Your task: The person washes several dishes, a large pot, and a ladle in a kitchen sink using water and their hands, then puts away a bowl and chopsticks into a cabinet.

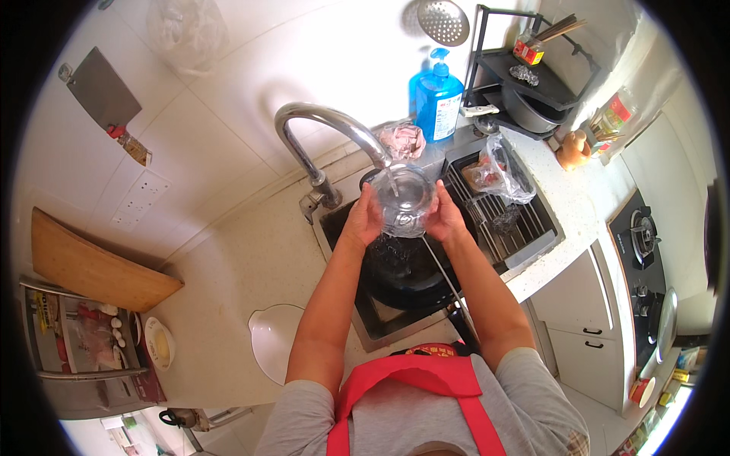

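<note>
A clear bowl (406,199), probably glass, hangs over the sink with water from the chrome faucet (336,117) falling into it. My left hand (364,215) grips its left side, and my right hand (445,216) holds the right side. Water splashes below the bowl into a large black wok (399,279) that sits in the metal sink basin (373,336). A thin metal rod (442,265) runs from beneath the bowl toward my right forearm; what it belongs to is partly hidden.
A blue pump bottle (439,102) and a crumpled pink cloth (404,141) stand behind the sink. A plastic bag (505,171) and a steel-wool scrubber (505,219) lie on the drain rack (530,228) at right. On the left counter are a white basin (276,336) and a cutting board (97,262).
</note>
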Motion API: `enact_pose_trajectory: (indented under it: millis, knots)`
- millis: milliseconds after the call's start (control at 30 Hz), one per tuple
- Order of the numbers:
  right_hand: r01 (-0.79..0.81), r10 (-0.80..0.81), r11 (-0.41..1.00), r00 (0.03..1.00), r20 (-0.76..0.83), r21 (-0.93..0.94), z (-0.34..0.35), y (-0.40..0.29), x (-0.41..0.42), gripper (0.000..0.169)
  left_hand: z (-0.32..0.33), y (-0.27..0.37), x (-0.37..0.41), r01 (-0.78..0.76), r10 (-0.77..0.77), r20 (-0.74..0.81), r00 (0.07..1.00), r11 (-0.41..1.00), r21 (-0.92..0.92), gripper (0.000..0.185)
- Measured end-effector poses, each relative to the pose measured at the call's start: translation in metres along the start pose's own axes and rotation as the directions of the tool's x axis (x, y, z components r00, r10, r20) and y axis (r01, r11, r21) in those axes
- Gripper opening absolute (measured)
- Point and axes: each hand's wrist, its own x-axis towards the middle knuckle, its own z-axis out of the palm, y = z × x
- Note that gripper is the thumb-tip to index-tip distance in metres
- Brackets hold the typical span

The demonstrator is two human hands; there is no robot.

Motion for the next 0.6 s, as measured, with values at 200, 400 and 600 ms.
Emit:
enact_pose_trajectory:
  millis: [200,400,600]
  knots:
    - [0.005,0.008,0.999,0.964,-0.266,0.049,0.001,0.024,0.018,0.026,0.045,-0.002,-0.011,-0.071,0.076,0.037,0.996,0.99,-0.121,0.021]
    - [0.079,-0.151,0.962,0.951,-0.27,-0.26,0.041,0.033,-0.009,0.044,0.062,-0.006,-0.002,-0.295,0.292,-0.047,0.955,0.948,-0.121,0.012]
    - [0.325,-0.377,-0.084,0.865,0.332,-0.942,0.027,0.037,-0.03,0.082,0.059,0.005,0.001,-0.341,0.197,-0.5,0.843,0.916,-0.214,0.019]
